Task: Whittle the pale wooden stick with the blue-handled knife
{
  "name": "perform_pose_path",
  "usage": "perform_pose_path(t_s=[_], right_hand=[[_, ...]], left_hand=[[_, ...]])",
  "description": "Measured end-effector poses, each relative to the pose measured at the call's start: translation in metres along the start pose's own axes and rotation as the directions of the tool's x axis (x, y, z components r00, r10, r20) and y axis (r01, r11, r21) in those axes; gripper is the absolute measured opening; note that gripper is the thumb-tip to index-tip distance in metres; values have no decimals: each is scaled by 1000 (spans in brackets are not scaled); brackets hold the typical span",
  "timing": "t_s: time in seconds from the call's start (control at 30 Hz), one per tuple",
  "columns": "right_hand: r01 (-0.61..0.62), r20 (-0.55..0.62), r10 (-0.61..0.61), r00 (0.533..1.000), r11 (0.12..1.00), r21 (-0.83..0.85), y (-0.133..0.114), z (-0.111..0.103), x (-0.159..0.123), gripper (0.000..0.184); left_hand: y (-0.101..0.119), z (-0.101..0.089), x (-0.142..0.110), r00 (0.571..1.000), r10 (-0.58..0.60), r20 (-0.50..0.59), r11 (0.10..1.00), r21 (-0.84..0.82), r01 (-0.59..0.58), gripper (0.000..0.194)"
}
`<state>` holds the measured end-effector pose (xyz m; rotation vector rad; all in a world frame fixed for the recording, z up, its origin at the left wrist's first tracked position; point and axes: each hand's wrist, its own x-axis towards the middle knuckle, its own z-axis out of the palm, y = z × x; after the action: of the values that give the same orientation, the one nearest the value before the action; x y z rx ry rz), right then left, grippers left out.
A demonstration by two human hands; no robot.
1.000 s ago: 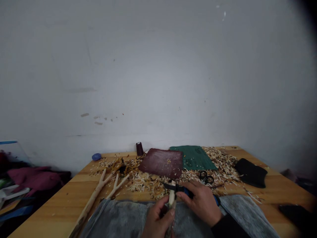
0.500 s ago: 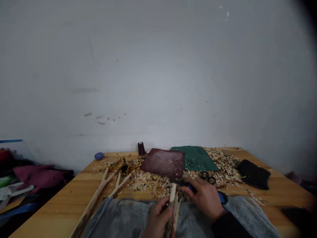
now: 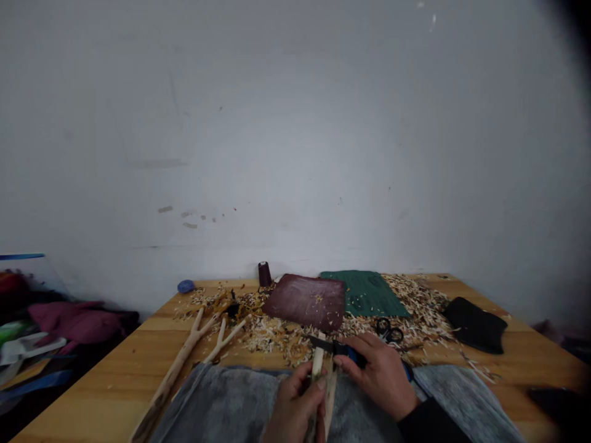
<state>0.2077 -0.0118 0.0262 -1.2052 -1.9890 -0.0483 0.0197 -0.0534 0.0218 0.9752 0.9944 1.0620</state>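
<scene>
My left hand (image 3: 300,400) is closed around a partly peeled stick (image 3: 318,362), whose pale whittled end points up and away from me. A second pale branch piece (image 3: 330,397) shows just right of it, mostly hidden by my fingers. In my right hand (image 3: 381,372) is a knife (image 3: 322,343) with a dark blade and a blue and black handle. Its blade lies across the stick near the pale tip. Beneath both hands a grey cloth (image 3: 231,400) covers the table's front edge.
Two forked branches (image 3: 184,354) lie at the left of the wooden table (image 3: 115,381). Wood shavings (image 3: 277,335) surround a maroon sheet (image 3: 307,301) and a green sheet (image 3: 369,294). Scissors (image 3: 389,332), a black sheet (image 3: 475,326), a thread cone (image 3: 264,274) and a purple-blue object (image 3: 185,286) are around.
The knife blade has shifted slightly left and now lies across the stick near its tip. My left hand keeps its grip. The view has tilted a little.
</scene>
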Motion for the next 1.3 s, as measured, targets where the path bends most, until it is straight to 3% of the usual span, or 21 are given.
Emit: perform_pose_path(t_s=[0.1,0.3,0.47,0.63,0.7,0.83,0.9,1.07,1.3], right_hand=[[24,5,-24,1000,1000,6,-1,-1,0,42],[44,23,-44,999,999,-21,2,3,-2,45],[53,71,-50,996,997,-53,5,3,-1,45],[102,81,-93,992,987,-123,13,4,0,45],[71,30,-66,997,981,-181,26,2,0,46],[-137,-171,91,981,949,-282,58,-6,-1,56],[-152,-190,101,977,948,-280,62,-6,-1,55],[-12,-72,0,997,986,-166,35,4,-2,44],[71,52,-69,996,997,-40,3,2,-1,37]], left_hand=[[-1,-1,2,999,-26,37,999,32,25,49],[-2,-2,1,997,-82,-7,997,15,82,42],[2,-2,1,989,-127,75,992,-7,128,46],[6,-1,1,985,-159,65,987,19,158,46],[7,0,0,985,-171,38,985,21,170,43],[8,-1,-1,981,-192,16,981,6,192,36],[5,-1,0,980,-197,29,980,6,197,34],[-3,-5,5,989,-138,46,988,-57,141,31],[-6,-12,8,991,-103,80,994,-24,105,33]])
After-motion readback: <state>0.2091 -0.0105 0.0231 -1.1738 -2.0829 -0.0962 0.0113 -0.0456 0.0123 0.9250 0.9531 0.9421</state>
